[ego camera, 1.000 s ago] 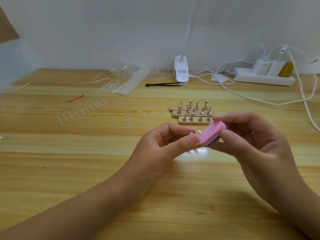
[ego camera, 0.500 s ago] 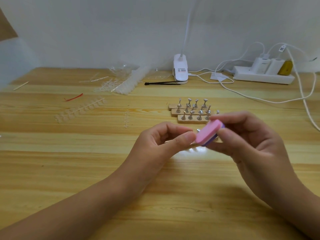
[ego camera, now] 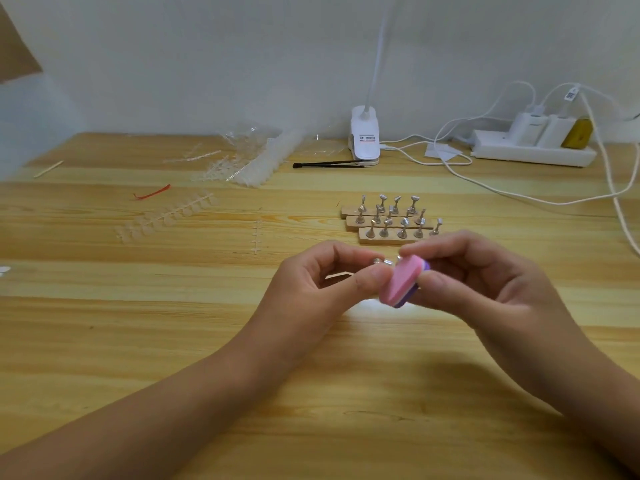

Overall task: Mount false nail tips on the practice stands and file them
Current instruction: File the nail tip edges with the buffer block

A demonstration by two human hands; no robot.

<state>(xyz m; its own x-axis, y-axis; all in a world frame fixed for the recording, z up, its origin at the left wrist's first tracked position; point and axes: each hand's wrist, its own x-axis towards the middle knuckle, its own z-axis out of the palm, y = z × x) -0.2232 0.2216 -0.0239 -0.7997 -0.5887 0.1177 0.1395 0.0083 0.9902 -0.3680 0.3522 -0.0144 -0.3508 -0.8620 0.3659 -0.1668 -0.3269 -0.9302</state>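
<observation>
My left hand [ego camera: 322, 282] pinches a small metal practice stand [ego camera: 379, 262] between thumb and fingers, above the wooden table [ego camera: 173, 341]. My right hand [ego camera: 485, 289] grips a pink and purple nail file block [ego camera: 403, 281], pressed against the stand's tip. Any nail tip on that stand is hidden by the block. Behind the hands, three wooden bases [ego camera: 388, 223] carry several upright metal stands. Strips of clear false nail tips [ego camera: 166, 216] lie to the left, with a pile of more strips [ego camera: 252, 164] further back.
A white clip lamp [ego camera: 363, 140] stands at the back edge with a black tool [ego camera: 325, 164] beside it. A power strip [ego camera: 533, 147] with chargers sits back right, with white cables [ego camera: 519, 199] trailing over the table. A red scrap [ego camera: 152, 194] lies left.
The file block has tipped from lying flat to more upright and slid down against the stand. Both hands stayed close together at about the same spot.
</observation>
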